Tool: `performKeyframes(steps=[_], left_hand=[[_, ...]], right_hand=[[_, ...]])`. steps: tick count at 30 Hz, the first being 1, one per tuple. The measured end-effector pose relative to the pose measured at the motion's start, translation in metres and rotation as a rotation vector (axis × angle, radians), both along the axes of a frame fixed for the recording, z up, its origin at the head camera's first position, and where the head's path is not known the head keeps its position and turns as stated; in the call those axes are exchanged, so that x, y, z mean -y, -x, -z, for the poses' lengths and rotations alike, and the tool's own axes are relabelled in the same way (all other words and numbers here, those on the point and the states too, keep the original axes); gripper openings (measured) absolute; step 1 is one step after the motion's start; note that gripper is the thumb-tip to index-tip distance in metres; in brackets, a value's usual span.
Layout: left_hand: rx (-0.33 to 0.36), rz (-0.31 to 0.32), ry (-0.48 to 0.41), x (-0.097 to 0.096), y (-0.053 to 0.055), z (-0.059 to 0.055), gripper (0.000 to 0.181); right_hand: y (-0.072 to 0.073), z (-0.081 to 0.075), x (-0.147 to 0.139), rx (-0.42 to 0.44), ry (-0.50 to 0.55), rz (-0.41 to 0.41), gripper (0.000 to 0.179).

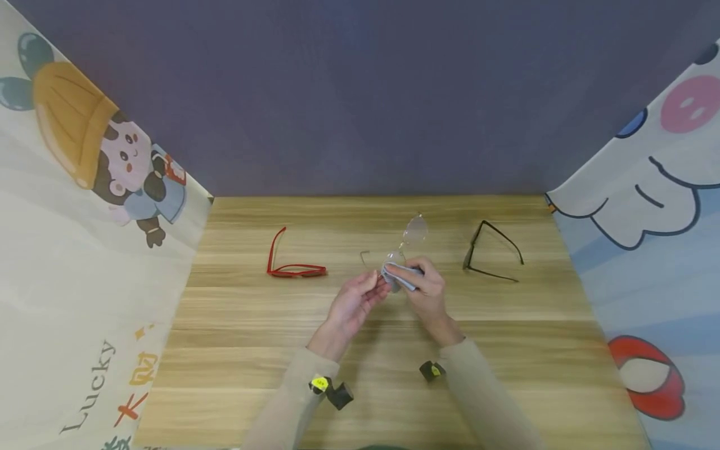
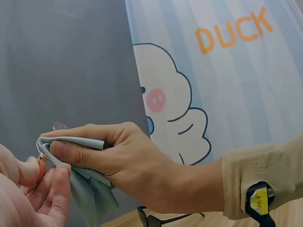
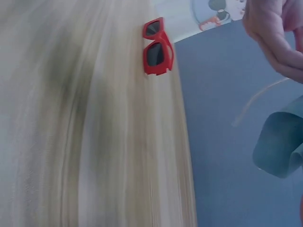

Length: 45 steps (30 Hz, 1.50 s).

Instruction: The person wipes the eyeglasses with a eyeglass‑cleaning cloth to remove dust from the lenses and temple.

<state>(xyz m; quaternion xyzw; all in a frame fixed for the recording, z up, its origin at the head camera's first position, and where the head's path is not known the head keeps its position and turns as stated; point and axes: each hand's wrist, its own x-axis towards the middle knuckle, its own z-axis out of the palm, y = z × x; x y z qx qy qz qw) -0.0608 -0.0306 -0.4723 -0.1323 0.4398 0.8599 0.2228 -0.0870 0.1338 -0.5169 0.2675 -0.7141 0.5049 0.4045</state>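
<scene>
A pair of thin-rimmed glasses with clear lenses [image 1: 415, 230] is held above the middle of the table. My left hand [image 1: 350, 304] pinches it by the side of the frame, near the hinge. With thumb and fingers, my right hand [image 1: 430, 295] grips a folded light-blue cloth [image 2: 92, 196] around the nearer lens. The other lens sticks out beyond the cloth, pointing away from me. In the right wrist view, the cloth [image 3: 279, 144] hangs below the left hand [image 3: 277, 40], and a thin temple arm [image 3: 258, 98] shows between them.
Red sunglasses [image 1: 298, 272] lie on the wooden table [image 1: 242, 350] to the left. Dark-framed glasses [image 1: 472, 253] rest to the right with their arms unfolded. A grey-blue wall [image 1: 377, 100] rises behind the table, and printed cloth panels stand at both sides.
</scene>
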Motion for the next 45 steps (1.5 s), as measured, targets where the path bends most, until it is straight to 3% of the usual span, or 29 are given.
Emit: performKeyframes(steps=[4, 7, 15, 20, 24, 26, 31, 35, 40, 45], left_hand=[[0.004, -0.010, -0.013, 0.000, -0.001, -0.001, 0.015], [0.016, -0.013, -0.023, 0.001, -0.002, -0.001, 0.017], [0.046, -0.016, -0.038, 0.002, -0.001, -0.002, 0.016], [0.056, -0.036, -0.026, 0.001, 0.001, -0.001, 0.018], [0.047, -0.032, -0.016, 0.000, 0.002, 0.001, 0.020], [0.032, -0.028, -0.009, 0.000, 0.001, 0.002, 0.019], [0.005, -0.001, 0.009, 0.000, -0.001, 0.004, 0.014], [0.013, 0.007, 0.018, -0.001, -0.003, 0.005, 0.016], [0.003, 0.007, 0.021, -0.002, -0.003, 0.004, 0.016], [0.002, -0.004, 0.038, -0.002, -0.002, 0.003, 0.018]], right_hand=[[0.005, -0.004, -0.006, 0.075, 0.089, 0.038, 0.016], [0.007, -0.006, -0.010, 0.081, 0.115, 0.035, 0.012], [0.002, -0.002, -0.008, 0.092, 0.068, -0.011, 0.015], [-0.005, 0.007, 0.000, 0.050, 0.001, -0.081, 0.009], [-0.007, 0.006, 0.001, 0.056, 0.012, -0.106, 0.014], [-0.006, 0.003, -0.001, 0.078, 0.030, -0.096, 0.010], [0.001, -0.006, -0.008, 0.141, 0.116, 0.010, 0.023], [0.005, -0.009, -0.012, 0.164, 0.135, 0.057, 0.024], [0.000, -0.008, -0.009, 0.168, 0.080, 0.053, 0.025], [-0.011, -0.001, 0.002, 0.080, -0.016, -0.053, 0.010]])
